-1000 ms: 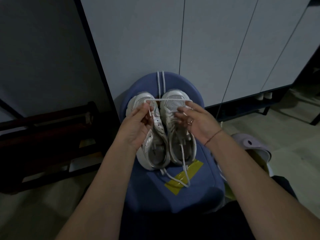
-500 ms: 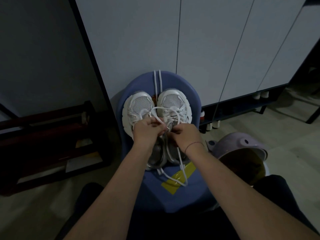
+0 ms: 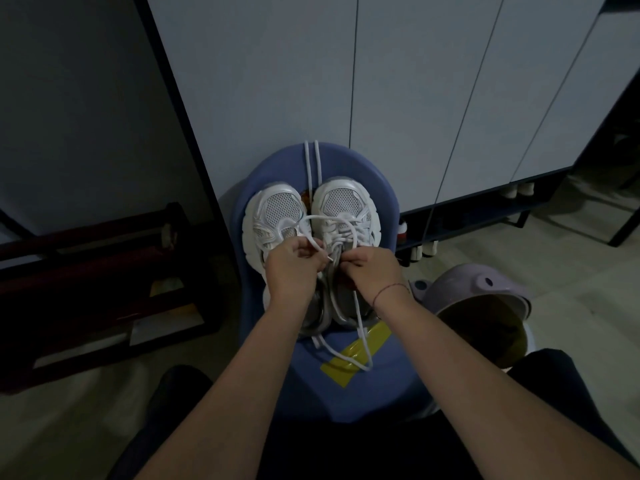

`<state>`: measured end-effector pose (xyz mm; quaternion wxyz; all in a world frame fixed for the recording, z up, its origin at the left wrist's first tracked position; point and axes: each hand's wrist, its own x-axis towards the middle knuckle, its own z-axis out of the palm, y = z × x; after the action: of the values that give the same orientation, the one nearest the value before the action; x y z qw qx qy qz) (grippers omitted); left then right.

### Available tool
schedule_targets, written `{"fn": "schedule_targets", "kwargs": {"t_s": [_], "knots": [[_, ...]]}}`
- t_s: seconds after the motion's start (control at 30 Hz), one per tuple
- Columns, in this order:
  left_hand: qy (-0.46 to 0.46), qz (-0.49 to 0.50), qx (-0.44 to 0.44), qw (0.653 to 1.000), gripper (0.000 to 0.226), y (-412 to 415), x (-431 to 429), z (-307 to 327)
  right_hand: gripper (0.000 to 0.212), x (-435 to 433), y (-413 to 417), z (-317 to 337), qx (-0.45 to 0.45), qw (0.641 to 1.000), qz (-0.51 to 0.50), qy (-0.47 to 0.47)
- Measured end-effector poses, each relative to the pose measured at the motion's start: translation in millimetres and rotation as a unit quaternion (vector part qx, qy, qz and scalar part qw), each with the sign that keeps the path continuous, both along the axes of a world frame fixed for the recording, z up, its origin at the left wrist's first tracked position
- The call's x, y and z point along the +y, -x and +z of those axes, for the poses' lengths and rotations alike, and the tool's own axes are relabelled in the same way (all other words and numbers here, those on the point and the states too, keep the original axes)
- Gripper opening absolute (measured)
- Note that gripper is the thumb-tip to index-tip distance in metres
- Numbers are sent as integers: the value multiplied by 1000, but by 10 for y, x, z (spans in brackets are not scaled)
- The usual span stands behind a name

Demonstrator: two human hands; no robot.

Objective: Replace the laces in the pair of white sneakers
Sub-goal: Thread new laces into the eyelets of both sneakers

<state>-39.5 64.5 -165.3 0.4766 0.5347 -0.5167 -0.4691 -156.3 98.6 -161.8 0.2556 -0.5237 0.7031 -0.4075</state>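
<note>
Two white sneakers stand side by side, toes away from me, on a blue stool (image 3: 377, 199). My left hand (image 3: 294, 268) lies over the left sneaker (image 3: 273, 216) and pinches a white lace (image 3: 332, 220) near its tip. My right hand (image 3: 372, 271) covers the tongue of the right sneaker (image 3: 346, 202) and grips the same lace, which loops over that shoe's eyelets. A second white lace (image 3: 311, 161) lies doubled on the stool beyond the toes. Another lace end (image 3: 360, 355) trails from the heels across a yellow tape patch (image 3: 367, 344).
White cabinet doors (image 3: 398, 98) stand right behind the stool. A dark wooden rack (image 3: 104, 271) is on the floor to the left. A lilac plastic stool or tub (image 3: 478, 296) sits at the right. My dark-trousered knees fill the bottom edge.
My hands dropped from holding the lace stretched over the toes to the eyelets of the right sneaker, and came close together. The lace now hangs in slack loops.
</note>
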Motion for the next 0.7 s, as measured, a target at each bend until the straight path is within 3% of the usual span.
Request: {"fn": "schedule_targets", "kwargs": {"t_s": [0.4,0.57,0.7], "knots": [[58,42,-64,995,29,60,80,-55,19,25,26,3,-81,997,6,-11],[61,13,-113,992,22,41,50,-73,19,47,41,12,-102,995,12,-14],[-3,-36,-51,998,23,-20,11,-15,21,53,56,30,-150,988,24,-30]]}}
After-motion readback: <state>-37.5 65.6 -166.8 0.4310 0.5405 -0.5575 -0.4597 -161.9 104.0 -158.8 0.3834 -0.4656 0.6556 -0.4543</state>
